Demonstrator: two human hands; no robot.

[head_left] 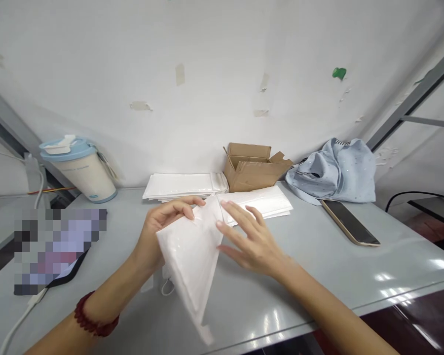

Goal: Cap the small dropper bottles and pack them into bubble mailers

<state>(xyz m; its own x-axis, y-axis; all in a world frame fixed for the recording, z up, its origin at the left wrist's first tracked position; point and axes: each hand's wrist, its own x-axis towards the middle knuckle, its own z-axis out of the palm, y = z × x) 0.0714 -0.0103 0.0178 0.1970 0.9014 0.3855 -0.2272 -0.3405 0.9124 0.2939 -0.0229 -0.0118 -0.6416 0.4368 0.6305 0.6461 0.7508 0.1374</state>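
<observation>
My left hand (163, 227) grips a white plastic pouch (192, 256) at its upper edge, fingers curled over the top, and holds it tilted above the grey table (318, 276). My right hand (249, 239) lies against the pouch's right side with its fingers stretched out and apart, touching the top corner. A white loop, like a mask's ear strap (167, 287), shows under the pouch's left edge. A dark red bead bracelet (91, 320) sits on my left wrist.
Two stacks of white pouches (181, 186) (266, 201) lie behind my hands. An open cardboard box (253, 167) stands at the wall, a light blue cloth bag (336, 170) and a phone (350, 222) to the right, a lidded cup (81, 167) at left.
</observation>
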